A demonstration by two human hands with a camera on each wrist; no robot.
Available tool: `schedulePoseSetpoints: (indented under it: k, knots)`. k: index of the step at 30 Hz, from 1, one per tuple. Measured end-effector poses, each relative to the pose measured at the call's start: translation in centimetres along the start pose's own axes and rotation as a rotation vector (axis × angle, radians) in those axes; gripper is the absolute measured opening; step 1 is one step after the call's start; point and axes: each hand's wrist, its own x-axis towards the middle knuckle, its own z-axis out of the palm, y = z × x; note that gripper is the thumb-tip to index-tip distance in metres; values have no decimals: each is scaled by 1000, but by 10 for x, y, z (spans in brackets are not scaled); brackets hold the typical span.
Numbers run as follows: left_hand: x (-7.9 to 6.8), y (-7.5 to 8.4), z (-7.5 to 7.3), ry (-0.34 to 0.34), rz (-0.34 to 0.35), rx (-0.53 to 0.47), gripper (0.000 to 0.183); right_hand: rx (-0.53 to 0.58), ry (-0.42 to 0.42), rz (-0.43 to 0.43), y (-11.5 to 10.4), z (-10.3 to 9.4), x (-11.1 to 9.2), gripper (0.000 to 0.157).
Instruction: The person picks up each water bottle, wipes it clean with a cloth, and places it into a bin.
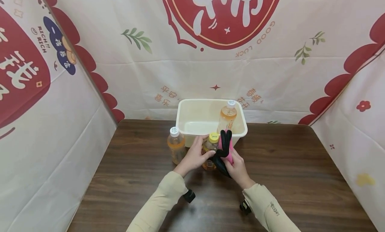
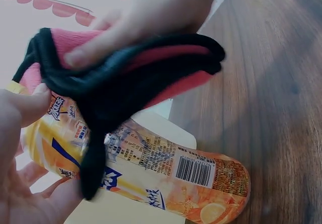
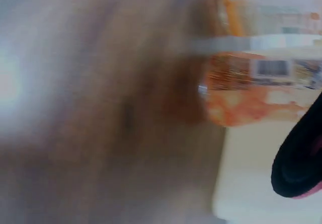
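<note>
1. Head view: right-hand grip (image 1: 239,168) has its fingers curled on a folded pink cloth with black trim (image 1: 229,151), held against the right side of the yellow-capped bottle (image 1: 212,144).
2. Left-hand grip (image 1: 195,155) holds that bottle near the top; left wrist view has the thumb on the near side, other fingers behind.
3. Bottle stands on the bench (image 1: 135,162), just in front of the cream bin (image 1: 195,111). Label with barcode and orange print faces the left wrist camera; a black end of the cloth hangs across it.
4. White-capped bottle (image 1: 176,146) stands on the bench left of the left-hand grip, amber contents.
5. Second white-capped one (image 1: 227,116) sits inside the bin, right side, upright.
6. Bin is at the back edge of the bench, by the printed backdrop (image 1: 186,71).
7. Cream sleeves (image 1: 159,200) on both arms, black device (image 1: 189,196) at the left wrist. Right wrist view blurred, hand not visible there.
</note>
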Motion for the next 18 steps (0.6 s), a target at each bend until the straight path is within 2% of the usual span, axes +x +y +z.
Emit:
schedulePoseSetpoints:
  k: [2,5,7,13,18]
  knots:
    - [0,0,0,6,-8,-1,61,-2,-11,4,7,3,-10,35]
    - [-1,0,0,13,-10,5,61,-6,-59,28,14,5,-26,47]
    - [-2,0,1,11,-16,2,62,-7,-117,43,20,5,-36,44]
    - [-2,1,2,-3,-23,-5,63,-102,-306,102,33,5,-56,40]
    - [0,3,1,-12,-26,-12,63,-118,-347,128,38,5,-60,36]
